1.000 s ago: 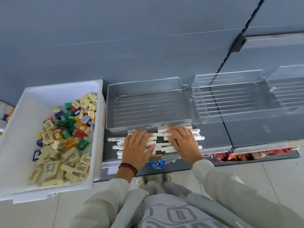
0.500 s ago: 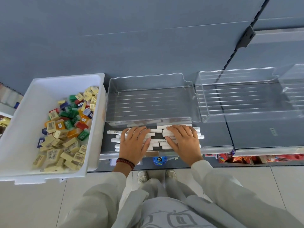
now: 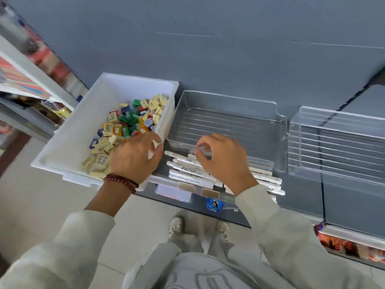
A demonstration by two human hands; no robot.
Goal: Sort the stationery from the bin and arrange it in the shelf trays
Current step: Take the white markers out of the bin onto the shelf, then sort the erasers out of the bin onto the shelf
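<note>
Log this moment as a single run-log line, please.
left hand: over near corner of white bin, grip unclear | right hand: above white pens, grip unclear | pens: on shelf before clear tray

Clear ribbed plastic tray (image 3: pixel 229 124) open from above, floor showing – widest free room. White plastic bin (image 3: pixel 68 142): left half shows bare floor, heap of cream and coloured erasers (image 3: pixel 129 122) fills right half. Bin's tall right wall stands just beside tray – barrier between them. White marker pens (image 3: pixel 185 170) pack shelf strip before tray's front lip. Left hand (image 3: pixel 133 161) hangs over bin's near right corner, right hand (image 3: pixel 224 161) over pens. Second clear plastic tray (image 3: pixel 337 149) open, further right.
</note>
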